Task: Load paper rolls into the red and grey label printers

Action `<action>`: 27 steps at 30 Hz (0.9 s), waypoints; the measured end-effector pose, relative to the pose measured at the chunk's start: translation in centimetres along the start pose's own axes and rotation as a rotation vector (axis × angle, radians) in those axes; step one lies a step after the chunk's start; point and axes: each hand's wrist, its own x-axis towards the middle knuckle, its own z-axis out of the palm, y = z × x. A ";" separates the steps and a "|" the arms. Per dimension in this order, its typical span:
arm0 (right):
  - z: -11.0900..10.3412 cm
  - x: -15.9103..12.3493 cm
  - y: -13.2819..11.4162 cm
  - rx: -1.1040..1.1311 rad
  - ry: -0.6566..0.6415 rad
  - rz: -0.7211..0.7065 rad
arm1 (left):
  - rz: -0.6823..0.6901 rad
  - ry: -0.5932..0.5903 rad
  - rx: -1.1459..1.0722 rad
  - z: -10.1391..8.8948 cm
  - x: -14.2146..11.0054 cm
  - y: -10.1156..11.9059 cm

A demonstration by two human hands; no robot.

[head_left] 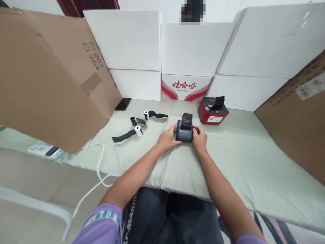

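A small dark grey portable receipt printer [185, 135] rests on the green-covered table between my hands. A black crinkled strip [187, 121] sticks up from its top. My left hand [168, 138] is closed on the printer's left side, thumb along the near edge. On the opposite side, my right hand [199, 137] grips it with bent fingers. To the left lie three small paper rolls: a white one [138, 131], a dark one [133, 121] and another white one [146, 115], each with a black tail. Behind my right hand stands a red and black printer [212, 111], a black strip rising from its top.
White boxes [134, 40] wall off the back, one with red print [186, 87]. Large cardboard boxes stand at left [50, 74] and right [299, 112]. A phone [123, 104] lies at the back left. A white cable [100, 159] hangs over the front edge.
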 end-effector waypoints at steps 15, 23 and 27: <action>0.2 -0.2 -0.3 -0.008 0.020 0.004 | 0.040 -0.006 0.108 -0.8 1.2 -0.7; 0.1 -0.2 -0.4 -0.004 0.021 0.005 | 0.067 -0.010 0.155 -0.9 1.4 -0.9; 0.1 -0.2 -0.6 -0.001 0.026 0.001 | 0.078 -0.024 0.170 -1.2 1.6 -0.7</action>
